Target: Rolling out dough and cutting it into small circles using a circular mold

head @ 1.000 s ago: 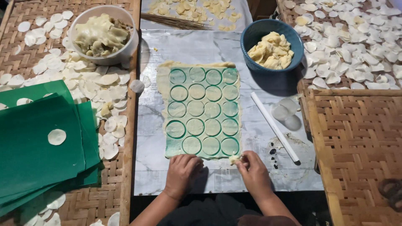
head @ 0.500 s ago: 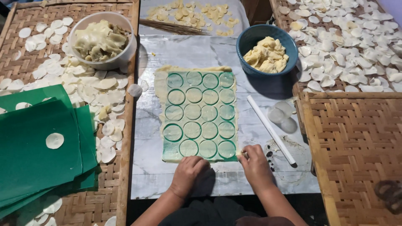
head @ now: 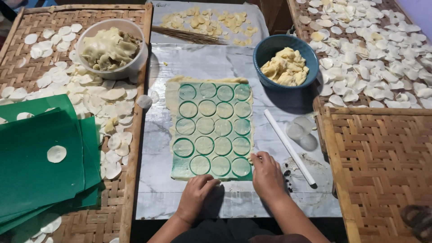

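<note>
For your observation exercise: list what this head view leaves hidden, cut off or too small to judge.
- Left hand fingertips: curled under at the dough sheet edge, grip unclear.
- Right hand fingertips: hidden against the sheet's corner.
- Green sheets: cut by the left edge.
- Dark specks beside the white rod: too small.

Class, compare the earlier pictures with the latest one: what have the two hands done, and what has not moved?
The right hand has shifted to the near right corner of the dough sheet, fingertips on its edge. The left hand stays curled at the near edge. The bowls, white rod and cut rounds have not moved.
</note>
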